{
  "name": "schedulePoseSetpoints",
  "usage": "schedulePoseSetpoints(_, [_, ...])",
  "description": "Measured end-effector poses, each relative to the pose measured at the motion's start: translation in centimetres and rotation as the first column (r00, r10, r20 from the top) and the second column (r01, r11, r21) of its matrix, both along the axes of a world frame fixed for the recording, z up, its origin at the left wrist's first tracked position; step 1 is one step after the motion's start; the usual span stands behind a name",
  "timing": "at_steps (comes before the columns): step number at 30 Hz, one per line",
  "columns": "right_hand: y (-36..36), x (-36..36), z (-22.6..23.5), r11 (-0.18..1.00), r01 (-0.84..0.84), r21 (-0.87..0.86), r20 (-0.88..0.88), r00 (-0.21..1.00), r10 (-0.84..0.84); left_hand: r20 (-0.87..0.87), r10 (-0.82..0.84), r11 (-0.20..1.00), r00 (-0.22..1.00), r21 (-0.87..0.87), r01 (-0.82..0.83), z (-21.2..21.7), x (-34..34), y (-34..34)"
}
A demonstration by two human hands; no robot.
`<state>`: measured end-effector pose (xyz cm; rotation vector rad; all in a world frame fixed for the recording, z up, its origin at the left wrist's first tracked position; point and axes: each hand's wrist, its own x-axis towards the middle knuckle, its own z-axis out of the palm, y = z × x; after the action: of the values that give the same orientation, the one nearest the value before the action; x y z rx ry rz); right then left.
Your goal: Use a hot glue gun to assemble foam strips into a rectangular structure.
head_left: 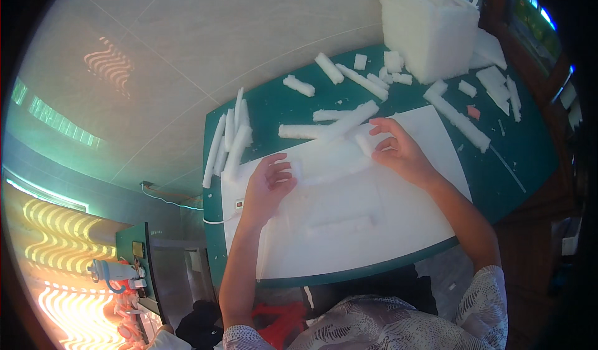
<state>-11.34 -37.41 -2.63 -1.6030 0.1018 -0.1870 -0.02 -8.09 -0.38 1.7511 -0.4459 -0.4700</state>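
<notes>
A white board (pixel 386 225) lies on the green table, and both my hands are over its far half. My left hand (pixel 268 185) is curled, with a small white foam piece (pixel 296 170) at its fingertips. My right hand (pixel 402 154) is bent around another white foam piece (pixel 364 144), between index finger and thumb. A faint pale strip runs across the board between my hands; whether it joins the two pieces I cannot tell. Closer to me a white foam strip (pixel 339 227) lies on the board, hard to see white on white.
Foam strips (pixel 233 135) are bunched at the table's left edge; more foam strips (pixel 339 122) lie beyond the board. A big white foam box (pixel 427 35) stands at the far right, with scraps around it. A thin cable (pixel 177 203) reaches the green table (pixel 265 110) from the left.
</notes>
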Motion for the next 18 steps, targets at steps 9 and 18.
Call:
schedulePoseSetpoints(9, [0.2,-0.4,-0.7,0.94,-0.026,-0.341,-0.017,1.0,0.021,0.167,-0.108,0.976,0.98,0.207,0.072,-0.4,-0.7,-0.5])
schedulePoseSetpoints(18, [0.3,-0.5,-0.4,0.887,-0.108,-0.45,-0.088,0.993,0.076,0.237,-0.236,0.936,0.942,0.315,0.155,0.0,-1.6,-0.4])
